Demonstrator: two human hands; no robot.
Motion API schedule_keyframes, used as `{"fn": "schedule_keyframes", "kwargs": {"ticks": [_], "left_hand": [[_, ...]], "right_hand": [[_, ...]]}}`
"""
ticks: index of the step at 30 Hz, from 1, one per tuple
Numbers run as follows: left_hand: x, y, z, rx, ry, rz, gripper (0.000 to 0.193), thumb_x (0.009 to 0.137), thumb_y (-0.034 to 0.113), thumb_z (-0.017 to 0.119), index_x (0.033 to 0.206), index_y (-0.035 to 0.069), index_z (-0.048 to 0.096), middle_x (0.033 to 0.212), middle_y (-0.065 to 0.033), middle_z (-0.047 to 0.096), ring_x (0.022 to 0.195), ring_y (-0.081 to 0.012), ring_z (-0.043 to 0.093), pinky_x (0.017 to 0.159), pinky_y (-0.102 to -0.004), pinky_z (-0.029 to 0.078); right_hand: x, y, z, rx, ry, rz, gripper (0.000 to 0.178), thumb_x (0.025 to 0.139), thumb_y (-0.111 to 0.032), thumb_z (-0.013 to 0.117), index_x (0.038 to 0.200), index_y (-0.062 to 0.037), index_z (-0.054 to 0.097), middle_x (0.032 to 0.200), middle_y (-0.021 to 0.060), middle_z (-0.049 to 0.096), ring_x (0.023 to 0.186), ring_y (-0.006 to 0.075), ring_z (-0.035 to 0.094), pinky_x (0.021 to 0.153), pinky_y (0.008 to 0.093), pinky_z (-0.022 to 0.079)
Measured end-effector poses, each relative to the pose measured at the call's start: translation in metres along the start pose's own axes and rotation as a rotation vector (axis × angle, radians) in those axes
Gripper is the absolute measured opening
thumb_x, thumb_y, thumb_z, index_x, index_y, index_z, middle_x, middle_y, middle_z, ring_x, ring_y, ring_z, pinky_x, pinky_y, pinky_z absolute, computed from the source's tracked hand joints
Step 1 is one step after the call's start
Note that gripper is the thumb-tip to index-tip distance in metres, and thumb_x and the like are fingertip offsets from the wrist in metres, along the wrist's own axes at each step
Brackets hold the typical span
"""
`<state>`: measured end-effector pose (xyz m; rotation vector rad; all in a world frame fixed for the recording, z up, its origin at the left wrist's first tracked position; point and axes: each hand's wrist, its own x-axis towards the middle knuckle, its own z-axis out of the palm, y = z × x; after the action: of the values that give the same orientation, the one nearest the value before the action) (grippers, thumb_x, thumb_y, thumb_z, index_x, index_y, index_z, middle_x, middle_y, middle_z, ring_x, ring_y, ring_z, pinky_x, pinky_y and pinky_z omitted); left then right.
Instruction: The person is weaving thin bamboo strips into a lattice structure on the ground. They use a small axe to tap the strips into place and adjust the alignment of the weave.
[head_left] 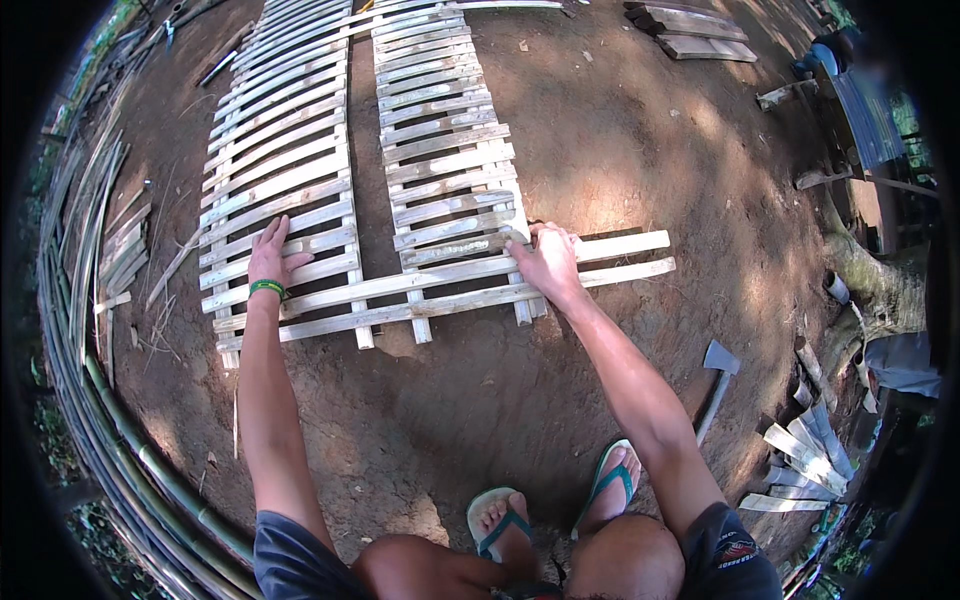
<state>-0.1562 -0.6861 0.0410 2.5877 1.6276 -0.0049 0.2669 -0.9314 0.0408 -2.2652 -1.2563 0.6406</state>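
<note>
Two ladder-like panels of pale split-bamboo slats lie side by side on the ground, a left panel (285,185) and a right panel (445,150). Across their near ends run two longer slats, a farther long slat (400,284) and a nearer long slat (385,316), both sticking out past the right edge. My left hand (268,256), with a green-yellow band at the wrist, rests fingers spread on the left panel's slats. At the right panel's near right corner, my right hand (547,262) curls over the bamboo slats, its fingertips partly hidden.
A hatchet (717,385) lies on the soil at right, near a heap of split bamboo pieces (805,460). Long bamboo poles (150,455) line the left side. Stacked boards (695,30) lie at the far right, and a tree trunk (870,280) stands at right.
</note>
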Motion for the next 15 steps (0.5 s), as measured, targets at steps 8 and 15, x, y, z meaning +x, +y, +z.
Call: {"fn": "schedule_keyframes", "kwargs": {"ticks": [8,15], "left_hand": [[0.039,-0.009,0.019,0.083,0.082,-0.015,0.094,0.078,0.042,0.084,0.157,0.013,0.042,0.161,-0.0145,0.044,0.138,-0.0405,0.048,0.116,-0.0453,0.043],[0.066,0.022,0.007,-0.012,-0.145,-0.075,0.099,0.078,0.043,0.086,0.159,0.014,0.038,0.164,-0.0143,0.039,0.147,-0.0384,0.040,0.123,-0.0428,0.036]], "right_hand": [[0.050,0.004,0.020,-0.003,-0.040,-0.150,0.049,0.093,-0.021,0.069,0.137,-0.0026,0.061,0.130,0.0158,0.051,0.121,0.0341,0.047,0.111,0.0466,0.034],[0.039,0.041,-0.012,0.095,-0.017,-0.254,0.061,0.096,-0.017,0.064,0.152,-0.0022,0.043,0.145,0.0210,0.043,0.130,0.0425,0.046,0.113,0.0481,0.039]]}}
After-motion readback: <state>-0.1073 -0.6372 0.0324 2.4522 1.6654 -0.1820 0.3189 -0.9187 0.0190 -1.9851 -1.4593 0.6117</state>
